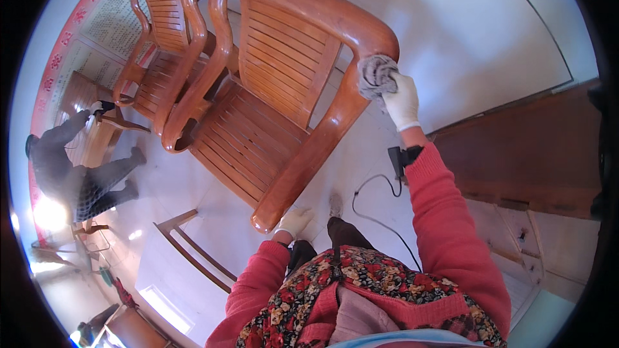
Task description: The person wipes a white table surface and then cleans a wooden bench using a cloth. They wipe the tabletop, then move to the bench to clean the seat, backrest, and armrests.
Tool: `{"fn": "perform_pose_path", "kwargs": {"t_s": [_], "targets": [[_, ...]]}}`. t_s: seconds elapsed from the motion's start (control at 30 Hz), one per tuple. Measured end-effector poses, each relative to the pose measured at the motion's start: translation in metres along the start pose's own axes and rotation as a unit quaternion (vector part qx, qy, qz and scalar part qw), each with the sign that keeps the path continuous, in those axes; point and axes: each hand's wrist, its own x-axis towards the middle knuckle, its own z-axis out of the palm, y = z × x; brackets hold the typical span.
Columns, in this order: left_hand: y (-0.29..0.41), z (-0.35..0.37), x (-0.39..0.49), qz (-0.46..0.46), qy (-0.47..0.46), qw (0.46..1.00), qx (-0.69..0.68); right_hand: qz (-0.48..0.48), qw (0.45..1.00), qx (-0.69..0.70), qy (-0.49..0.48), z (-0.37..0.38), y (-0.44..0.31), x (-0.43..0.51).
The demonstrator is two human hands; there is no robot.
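A large glossy wooden armchair [256, 140] with a slatted seat and back stands before me. My right hand [404, 99], in a white glove, grips a grey striped plush cloth [377, 76]. The cloth is pressed against the chair frame, where the top rail curves down into the armrest [333, 121]. Beside the front end of that armrest is my left hand [294, 222], also gloved, its fingers extended and nothing visible in it. Whether it touches the wood I cannot tell. On my right wrist sits a black strapped device [400, 160] with a cable.
A second slatted wooden armchair [167, 53] stands close beside the first. At the left, another person [63, 169] leans over wooden furniture [84, 121]. A dark brown wooden surface [522, 154] lies to my right. The cable [355, 208] loops beside my right arm. A wooden frame [193, 251] is at lower left.
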Motion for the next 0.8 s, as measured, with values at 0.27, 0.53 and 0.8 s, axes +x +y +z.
{"fn": "perform_pose_path", "kwargs": {"t_s": [0.27, 0.53, 0.8], "targets": [[0.028, -0.038, 0.011, -0.034, 0.005, 0.999, 0.003, -0.064, 0.987, -0.142, -0.037, -0.002, -0.046, 0.096], [-0.018, -0.051, 0.034, -0.047, -0.009, 0.997, -0.058, -0.146, 0.96, -0.205, -0.123, 0.062, -0.106, 0.177], [-0.042, -0.083, 0.074, -0.049, 0.009, 0.985, -0.163, -0.108, 0.943, -0.217, -0.228, 0.183, -0.218, 0.3]]}}
